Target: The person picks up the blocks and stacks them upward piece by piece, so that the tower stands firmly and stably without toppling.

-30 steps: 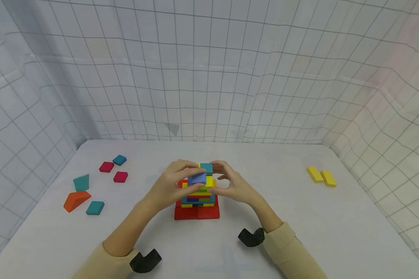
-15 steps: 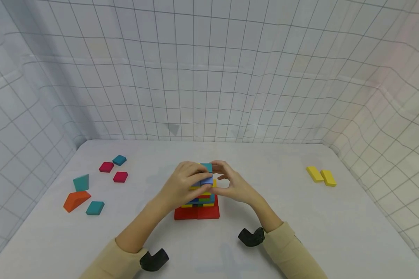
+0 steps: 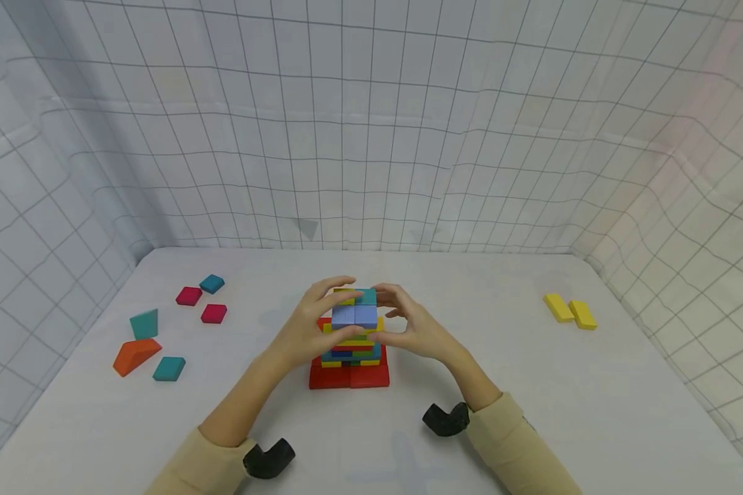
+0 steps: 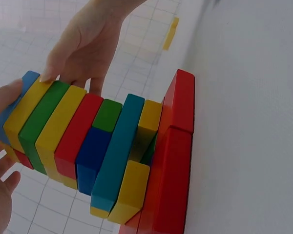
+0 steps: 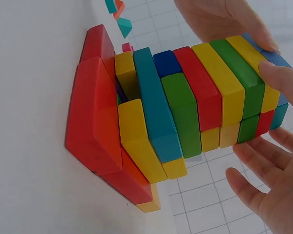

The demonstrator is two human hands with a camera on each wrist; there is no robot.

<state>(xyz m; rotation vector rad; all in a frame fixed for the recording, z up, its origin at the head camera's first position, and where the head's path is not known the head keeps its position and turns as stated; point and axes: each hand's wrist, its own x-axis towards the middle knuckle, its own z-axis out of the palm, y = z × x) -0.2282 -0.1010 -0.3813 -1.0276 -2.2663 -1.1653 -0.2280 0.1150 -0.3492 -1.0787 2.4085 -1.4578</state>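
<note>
Block tower stands mid-table, two light-blue blocks on top. My left hand and right hand flank the upper layers, fingers relaxed, touching the sides, gripping nothing. Risk as I see it: a sideways nudge shifts the loose layers and topples the stack.

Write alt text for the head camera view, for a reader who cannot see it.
Two hands, the left hand and right hand, cup the top of a stacked tower of coloured blocks on a white table. Loose red, teal and orange blocks lie far left, two yellow blocks far right.
</note>
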